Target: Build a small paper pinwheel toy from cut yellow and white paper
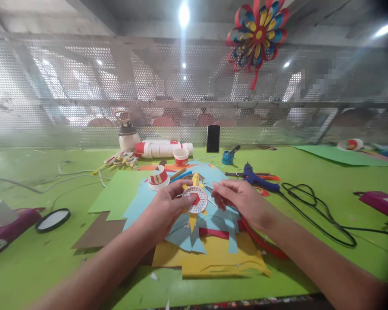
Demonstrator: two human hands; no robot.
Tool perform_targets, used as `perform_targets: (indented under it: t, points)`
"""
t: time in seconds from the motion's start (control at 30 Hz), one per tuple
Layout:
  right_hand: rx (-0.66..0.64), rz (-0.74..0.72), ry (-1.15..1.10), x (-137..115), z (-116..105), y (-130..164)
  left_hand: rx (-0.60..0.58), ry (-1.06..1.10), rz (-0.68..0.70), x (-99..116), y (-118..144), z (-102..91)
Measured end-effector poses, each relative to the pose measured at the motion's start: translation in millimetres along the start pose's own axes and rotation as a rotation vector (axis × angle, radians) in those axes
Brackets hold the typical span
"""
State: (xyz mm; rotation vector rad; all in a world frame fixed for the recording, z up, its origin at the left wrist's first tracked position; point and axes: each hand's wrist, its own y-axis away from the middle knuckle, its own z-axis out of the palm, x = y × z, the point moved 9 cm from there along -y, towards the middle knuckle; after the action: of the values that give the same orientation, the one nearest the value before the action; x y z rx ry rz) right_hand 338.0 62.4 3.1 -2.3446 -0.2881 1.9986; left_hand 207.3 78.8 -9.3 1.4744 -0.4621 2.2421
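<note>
Left hand pinches round paper craft disc above blue paper on counter. Right hand fingertips closed at disc's edge. Step, likely: assembling and adjusting yellow points. Next calls for fine fingertip alignment.

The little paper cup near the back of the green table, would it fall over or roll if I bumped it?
The paper cup looks thin and empty, so it is probably very light and would tip easily. On its side, its round tapered wall would likely roll in a curve. It may crush if squeezed.
</note>
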Motion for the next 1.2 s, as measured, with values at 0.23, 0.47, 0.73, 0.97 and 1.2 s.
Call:
perform_targets:
  t: [0.23,0.47,0.73,0.97,1.2]
  points:
    - [-0.129,0.048,0.012,5,22,7,0.088,0.045,0.127,12,-2,-11.8]
    - [-0.220,0.200,-0.026,22,52,16,0.097,0.018,0.125,5,-1,-7.6]
    - [-0.176,0.209,-0.012,20,53,19,0.063,-0.055,0.138,3,0,-4.9]
    - [-0.182,0.199,-0.024,23,52,20,0.063,-0.020,0.127,5,1,-0.9]
    - [-0.176,0.171,-0.012,20,52,20,0.062,0.000,0.125,7,3,0.6]
